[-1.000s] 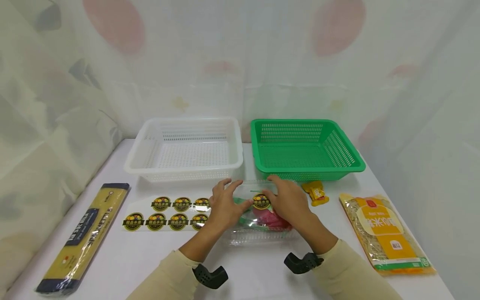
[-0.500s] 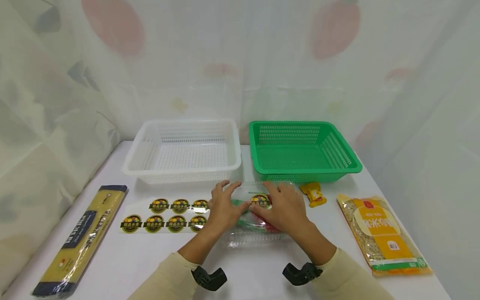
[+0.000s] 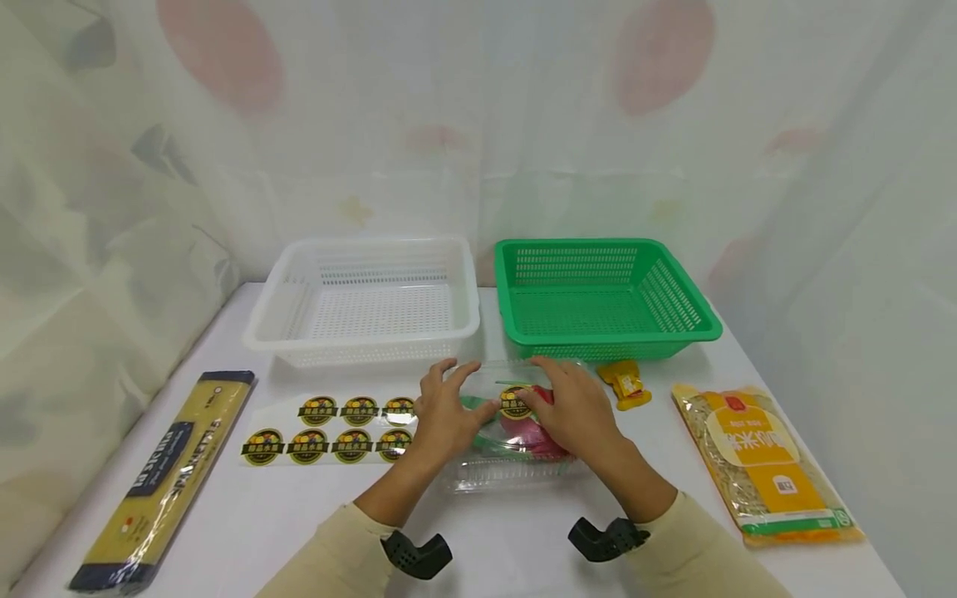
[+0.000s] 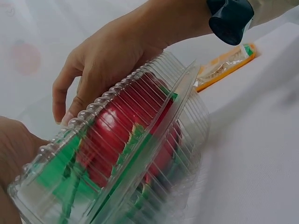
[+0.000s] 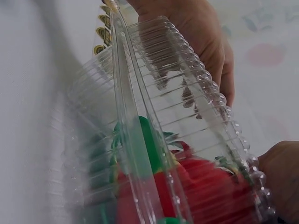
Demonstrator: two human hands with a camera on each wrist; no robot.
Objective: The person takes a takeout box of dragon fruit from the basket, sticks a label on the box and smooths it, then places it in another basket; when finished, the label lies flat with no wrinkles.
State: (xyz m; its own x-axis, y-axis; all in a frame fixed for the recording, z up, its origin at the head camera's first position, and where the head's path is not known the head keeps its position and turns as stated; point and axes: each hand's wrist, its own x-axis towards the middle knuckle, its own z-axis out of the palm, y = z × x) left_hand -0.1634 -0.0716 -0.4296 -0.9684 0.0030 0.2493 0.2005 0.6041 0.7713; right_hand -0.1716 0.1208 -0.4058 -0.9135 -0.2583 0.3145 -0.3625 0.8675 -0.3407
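A clear plastic clamshell box [image 3: 508, 477] with ribbed sides lies closed in front of the baskets. Inside it shows a red fruit with green leafy tips, like a dragon fruit [image 4: 110, 140], beside something green [image 5: 147, 144]. On the lid is a round black-and-gold sticker [image 3: 514, 404]. My left hand [image 3: 449, 411] rests on the lid's left part, fingers spread and thumb close to the sticker's left edge. The right hand [image 3: 579, 411] lies over the lid's right part, its thumb touching the sticker's right side and its fingers reaching toward the far edge.
Behind stand a white basket [image 3: 359, 342] and a green basket [image 3: 620, 340]. A sheet of matching stickers [image 3: 306, 425] lies left, past it a spaghetti pack [image 3: 168, 473]. A small yellow packet [image 3: 626, 384] and a noodle bag [image 3: 763, 465] lie right.
The right hand slid left, its thumb crossing the sticker, then drew back right, uncovering more of the sticker and the red fruit. The left hand has stayed in place.
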